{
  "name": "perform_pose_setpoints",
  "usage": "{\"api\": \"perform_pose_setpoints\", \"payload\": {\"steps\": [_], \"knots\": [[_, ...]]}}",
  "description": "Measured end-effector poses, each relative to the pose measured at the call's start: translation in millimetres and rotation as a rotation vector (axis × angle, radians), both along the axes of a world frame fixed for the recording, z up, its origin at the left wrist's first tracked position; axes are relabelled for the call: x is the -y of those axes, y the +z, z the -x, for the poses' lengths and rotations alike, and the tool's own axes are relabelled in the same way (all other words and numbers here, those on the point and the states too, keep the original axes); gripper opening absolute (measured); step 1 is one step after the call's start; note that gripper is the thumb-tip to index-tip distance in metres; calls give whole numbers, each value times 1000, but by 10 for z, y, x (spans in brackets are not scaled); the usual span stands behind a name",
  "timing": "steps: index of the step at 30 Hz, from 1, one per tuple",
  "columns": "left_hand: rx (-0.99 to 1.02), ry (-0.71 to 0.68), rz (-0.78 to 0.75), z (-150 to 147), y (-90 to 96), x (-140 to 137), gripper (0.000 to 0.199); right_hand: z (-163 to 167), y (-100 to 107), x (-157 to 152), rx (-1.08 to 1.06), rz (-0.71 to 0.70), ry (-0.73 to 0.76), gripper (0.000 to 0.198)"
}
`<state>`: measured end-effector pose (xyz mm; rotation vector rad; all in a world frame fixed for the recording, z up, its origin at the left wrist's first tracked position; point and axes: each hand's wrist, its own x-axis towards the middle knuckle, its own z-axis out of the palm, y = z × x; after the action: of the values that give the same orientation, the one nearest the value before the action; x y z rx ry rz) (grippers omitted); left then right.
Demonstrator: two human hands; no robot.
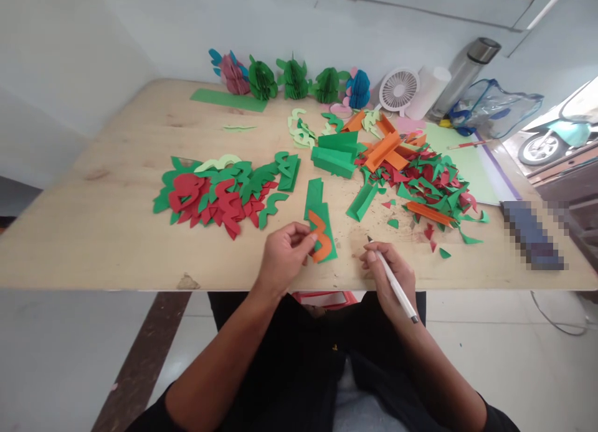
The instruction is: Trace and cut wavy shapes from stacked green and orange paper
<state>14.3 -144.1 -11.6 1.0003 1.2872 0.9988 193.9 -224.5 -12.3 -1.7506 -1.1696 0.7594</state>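
My left hand (288, 253) pinches the edge of an orange wavy paper cutout (320, 239). That cutout lies over a green folded paper strip (329, 220) near the table's front edge. A second green strip (314, 194) sits just beyond, partly overlapped by the first. In my right hand (392, 271) is a white pen (397, 286), its dark tip pointing away from me toward the tabletop. Whether the tip touches the wood I cannot tell. To the left lies a heap of red paper cutouts (228, 205) mixed with green paper cutouts (252, 178).
Green and red scraps (434, 180) and folded orange strips (383, 150) cover the table's right side. Along the wall stand several honeycomb paper figures (293, 80), a small white fan (399, 89) and a steel flask (467, 77). A blurred-out dark object (532, 236) lies far right.
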Motion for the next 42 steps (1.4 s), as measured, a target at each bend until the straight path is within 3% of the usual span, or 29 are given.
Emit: {"api": "perform_pose_setpoints", "payload": {"steps": [3, 5, 11, 15, 20, 23, 32, 37, 42], "knots": [[-7, 157, -64, 156, 4, -149, 25, -63, -71, 43, 4, -76, -19, 23], [-20, 151, -76, 191, 8, -169, 25, -95, -118, 63, 23, -110, 2, 25], [-191, -173, -92, -16, -31, -91, 17, -112, -166, 76, 166, -155, 100, 24], [-350, -254, -155, -95, -39, -293, 14, -97, -152, 78, 256, -171, 163, 23], [-387, -144, -168, -57, -84, -752, 11, -86, -141, 85, 301, -197, 159, 22], [-348, -97, -134, -37, -108, -884, 11, -83, -133, 80, 341, -206, 164, 22], [-294, -299, -33, -118, -9, -432, 15, -6, -93, -59, 552, -380, 266, 17], [-347, -315, -30, -143, -21, -479, 10, 77, -159, -212, 681, -462, 395, 30], [-403, -347, -39, -146, -75, -578, 8, 95, -243, -345, 734, -398, 505, 33]]}}
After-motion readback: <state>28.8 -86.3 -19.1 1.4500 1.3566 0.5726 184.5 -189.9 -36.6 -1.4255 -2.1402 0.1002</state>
